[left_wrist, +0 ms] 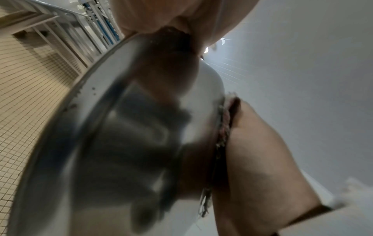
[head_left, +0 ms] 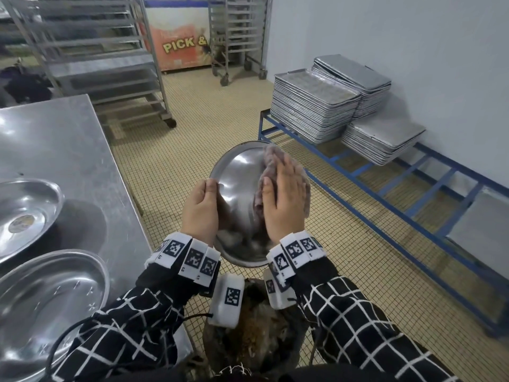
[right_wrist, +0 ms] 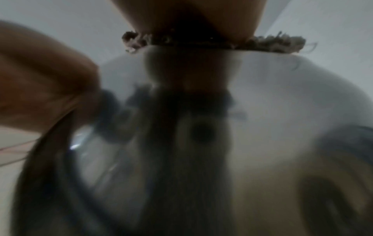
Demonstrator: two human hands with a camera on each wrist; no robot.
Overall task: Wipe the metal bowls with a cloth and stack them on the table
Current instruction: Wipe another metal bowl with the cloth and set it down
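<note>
A shiny metal bowl (head_left: 239, 172) is held tilted above the tiled floor, its underside facing me. My left hand (head_left: 202, 208) grips its left rim, thumb on the outside. My right hand (head_left: 285, 198) lies flat with straight fingers, pressing a greyish-pink cloth (head_left: 271, 161) against the bowl's outer surface. The left wrist view shows the bowl (left_wrist: 113, 127) close up with the cloth (left_wrist: 223, 127) squeezed under the right hand (left_wrist: 262, 159). In the right wrist view the cloth (right_wrist: 278, 42) sits between palm and bowl (right_wrist: 262, 89). Two more metal bowls (head_left: 26, 210) (head_left: 46, 299) rest on the steel table (head_left: 55, 139).
The steel table stands at my left. Stacks of metal trays (head_left: 314, 106) sit on a blue frame rack (head_left: 413, 194) along the right wall. Wheeled tray racks (head_left: 110, 64) stand behind. A dark bin (head_left: 253, 334) is below my wrists.
</note>
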